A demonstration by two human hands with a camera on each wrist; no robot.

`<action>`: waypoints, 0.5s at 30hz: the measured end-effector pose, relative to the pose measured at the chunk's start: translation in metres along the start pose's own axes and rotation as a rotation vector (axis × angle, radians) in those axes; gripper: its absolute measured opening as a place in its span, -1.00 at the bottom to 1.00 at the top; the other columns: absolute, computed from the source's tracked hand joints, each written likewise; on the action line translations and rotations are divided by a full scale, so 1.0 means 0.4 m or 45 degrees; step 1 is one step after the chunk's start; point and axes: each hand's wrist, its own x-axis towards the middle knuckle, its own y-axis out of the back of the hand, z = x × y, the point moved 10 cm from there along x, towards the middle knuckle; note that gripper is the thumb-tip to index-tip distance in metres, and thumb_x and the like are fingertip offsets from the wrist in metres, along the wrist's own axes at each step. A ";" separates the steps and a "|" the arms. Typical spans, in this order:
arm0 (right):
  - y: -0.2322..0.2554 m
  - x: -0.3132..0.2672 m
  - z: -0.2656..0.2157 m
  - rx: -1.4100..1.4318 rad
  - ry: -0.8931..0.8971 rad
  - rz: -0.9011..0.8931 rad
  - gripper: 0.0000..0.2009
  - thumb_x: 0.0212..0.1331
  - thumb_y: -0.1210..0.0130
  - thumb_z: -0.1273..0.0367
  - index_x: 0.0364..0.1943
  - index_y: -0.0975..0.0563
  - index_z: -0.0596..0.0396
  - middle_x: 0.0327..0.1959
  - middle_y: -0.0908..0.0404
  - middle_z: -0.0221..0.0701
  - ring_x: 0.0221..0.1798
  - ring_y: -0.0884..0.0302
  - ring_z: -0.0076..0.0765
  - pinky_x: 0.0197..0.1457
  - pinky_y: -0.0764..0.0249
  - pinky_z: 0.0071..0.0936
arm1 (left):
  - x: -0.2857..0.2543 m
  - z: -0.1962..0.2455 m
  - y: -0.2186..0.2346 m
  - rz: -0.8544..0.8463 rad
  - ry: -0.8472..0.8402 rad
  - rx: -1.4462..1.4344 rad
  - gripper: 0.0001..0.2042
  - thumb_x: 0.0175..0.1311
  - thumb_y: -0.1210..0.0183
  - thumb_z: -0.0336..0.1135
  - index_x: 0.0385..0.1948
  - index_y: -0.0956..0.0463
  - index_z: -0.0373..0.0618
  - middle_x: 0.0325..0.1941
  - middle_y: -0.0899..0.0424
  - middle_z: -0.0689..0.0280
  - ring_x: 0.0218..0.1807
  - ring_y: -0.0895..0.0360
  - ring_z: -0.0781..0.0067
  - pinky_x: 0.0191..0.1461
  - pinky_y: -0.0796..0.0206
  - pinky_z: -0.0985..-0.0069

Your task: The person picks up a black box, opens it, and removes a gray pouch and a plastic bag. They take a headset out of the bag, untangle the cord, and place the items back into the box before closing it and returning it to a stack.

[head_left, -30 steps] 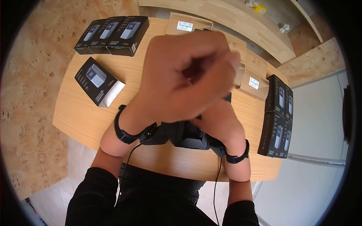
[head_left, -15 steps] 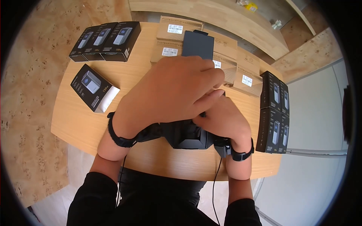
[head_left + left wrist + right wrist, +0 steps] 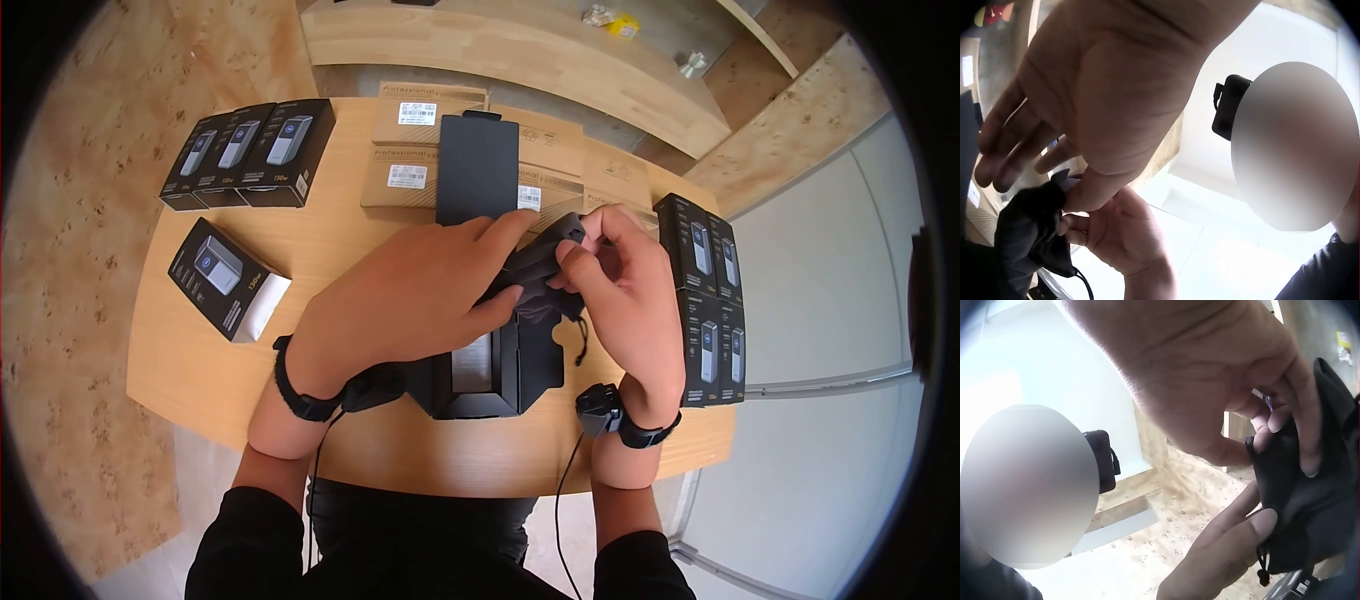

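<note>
Above an opened black box (image 3: pixel 463 403) hangs a dark drawstring pouch (image 3: pixel 537 267), its cord dangling on the right. The left hand (image 3: pixel 400 290) lies across the pouch's left side, thumb and fingers holding it. Opposite, the right hand (image 3: pixel 635 300) pinches the pouch's upper right edge between thumb and fingers. In the right wrist view the right hand's fingers grip the dark cloth (image 3: pixel 1304 487), and the left thumb presses it from below. A silvery-grey piece (image 3: pixel 472 365) shows inside the box, whose upright black lid (image 3: pixel 478 165) stands behind the hands.
Three black boxes (image 3: pixel 285 150) stand at the back left, with another (image 3: pixel 225 280) lying in front of them. Brown cartons (image 3: pixel 405 190) line the back. Several black boxes (image 3: pixel 705 300) are stacked at the right edge. Cables hang from both wrist cameras.
The hands have moved apart from their overlapped position, and the dark pouch now shows between them. The right hand has risen to its upper edge. The opened box below has come into view.
</note>
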 end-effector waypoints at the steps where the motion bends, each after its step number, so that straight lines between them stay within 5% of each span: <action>1: -0.002 -0.001 0.002 0.047 -0.024 -0.002 -0.87 0.28 -0.23 0.53 -0.33 -0.48 0.27 -0.32 -0.46 -0.37 -0.35 -0.57 -0.53 -0.35 -0.45 -0.53 | 0.000 0.008 0.005 0.023 -0.027 -0.008 -0.39 0.35 -0.27 -0.27 0.43 -0.31 -0.13 0.09 -0.70 -0.02 0.05 -0.66 -0.16 0.08 -0.51 0.16; 7: -0.030 -0.008 -0.014 0.202 -0.036 -0.071 -0.81 0.26 -0.31 0.53 -0.13 -0.52 0.21 -0.19 -0.51 -0.38 -0.22 -0.67 -0.47 -0.27 -0.53 -0.53 | -0.002 0.022 0.053 0.250 -0.063 0.082 -0.53 0.34 -0.18 -0.39 0.31 -0.44 -0.13 -0.10 -0.74 -0.01 -0.14 -0.69 -0.12 -0.09 -0.51 0.14; 10: -0.038 -0.013 -0.086 -0.200 0.268 -0.126 -0.69 0.14 -0.40 0.52 -0.07 -0.54 0.15 -0.12 -0.51 -0.37 -0.10 -0.65 -0.41 -0.13 -0.56 -0.48 | -0.011 0.013 0.081 0.348 -0.034 -0.004 -0.54 0.36 -0.19 -0.37 0.30 -0.45 -0.13 -0.17 -0.74 -0.03 -0.18 -0.68 -0.13 -0.10 -0.50 0.14; 11: -0.041 -0.018 -0.102 -0.280 0.321 -0.140 -0.59 0.03 -0.47 0.51 -0.02 -0.55 0.10 -0.08 -0.49 -0.33 -0.02 -0.61 -0.24 -0.01 -0.58 -0.37 | -0.015 0.008 0.088 0.368 -0.013 -0.045 -0.54 0.36 -0.20 -0.36 0.31 -0.45 -0.13 -0.18 -0.74 -0.04 -0.19 -0.68 -0.13 -0.10 -0.49 0.15; 15: -0.058 -0.028 -0.137 -0.420 0.452 -0.127 -0.52 -0.01 -0.51 0.50 0.03 -0.56 0.07 -0.04 -0.50 -0.28 0.01 -0.59 -0.06 0.03 -0.58 -0.27 | -0.027 0.007 0.097 0.379 0.001 -0.159 -0.48 0.38 -0.25 -0.31 0.37 -0.40 -0.12 -0.14 -0.73 -0.05 -0.15 -0.69 -0.12 -0.07 -0.49 0.19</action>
